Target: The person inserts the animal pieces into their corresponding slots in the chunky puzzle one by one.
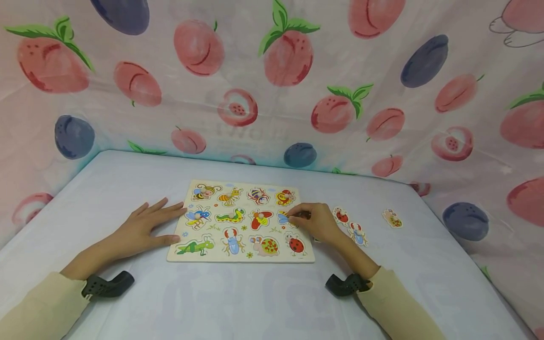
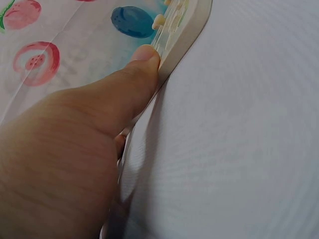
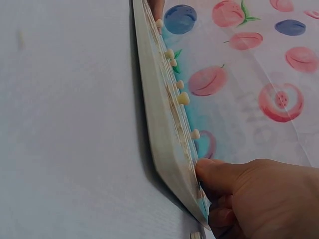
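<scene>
A wooden peg puzzle board point(image 1: 212, 231) with insect pictures lies flat on the table. My left hand point(image 1: 146, 226) rests at its left side, fingers spread; the thumb touches the board's edge point(image 2: 174, 62) in the left wrist view. At the right end of the middle row, my right hand point(image 1: 316, 221) pinches a blue-winged insect puzzle piece point(image 1: 282, 218), which lies at its outline; the fingers partly hide it. Several pieces with knobs sit in the board, among them a caterpillar piece point(image 1: 231, 216) and a red-winged bug piece point(image 1: 260, 219).
Right of the board lie a loose ladybug piece point(image 1: 341, 215), a blue beetle piece point(image 1: 358, 234) and, farther off, a snail piece point(image 1: 393, 218). A white cloth covers the table point(image 1: 238, 302). Behind stands a fruit-print curtain point(image 1: 263, 137).
</scene>
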Motion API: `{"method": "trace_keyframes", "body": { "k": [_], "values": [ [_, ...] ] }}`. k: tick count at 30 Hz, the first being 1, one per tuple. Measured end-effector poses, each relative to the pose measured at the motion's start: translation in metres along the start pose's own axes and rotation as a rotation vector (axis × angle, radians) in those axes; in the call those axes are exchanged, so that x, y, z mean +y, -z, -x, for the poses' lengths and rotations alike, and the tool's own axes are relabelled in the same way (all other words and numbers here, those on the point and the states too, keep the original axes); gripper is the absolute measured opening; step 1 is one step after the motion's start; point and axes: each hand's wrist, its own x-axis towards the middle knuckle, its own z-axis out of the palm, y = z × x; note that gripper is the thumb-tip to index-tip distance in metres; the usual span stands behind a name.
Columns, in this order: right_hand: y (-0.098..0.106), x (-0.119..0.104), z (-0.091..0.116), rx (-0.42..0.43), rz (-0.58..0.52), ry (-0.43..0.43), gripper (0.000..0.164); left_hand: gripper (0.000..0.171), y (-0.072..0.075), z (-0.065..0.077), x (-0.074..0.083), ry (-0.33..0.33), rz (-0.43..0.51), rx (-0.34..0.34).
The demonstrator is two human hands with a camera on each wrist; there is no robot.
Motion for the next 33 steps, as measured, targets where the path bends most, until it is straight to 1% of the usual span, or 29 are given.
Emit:
{"method": "trace_keyframes", "body": {
  "k": [11, 17, 21, 28, 33],
  "values": [
    [0.0, 0.004, -0.001, -0.001, 0.008, 0.038, 0.008, 0.074, 0.001, 0.0, 0.001, 0.006, 0.001, -0.009],
    [0.0, 0.004, -0.002, -0.003, 0.016, 0.02, 0.009, 0.074, 0.001, 0.0, 0.001, 0.005, 0.002, -0.009],
    [0.002, 0.001, -0.001, -0.026, 0.014, 0.002, 0.011, 0.073, 0.001, 0.001, 0.001, 0.002, 0.005, -0.01],
    [0.018, -0.002, -0.001, -0.04, 0.006, -0.02, 0.019, 0.073, 0.002, 0.001, 0.001, 0.003, 0.01, -0.005],
    [0.034, 0.001, 0.0, -0.028, 0.038, -0.037, 0.021, 0.074, 0.001, 0.001, 0.001, 0.004, 0.016, -0.009]
  ]
}}
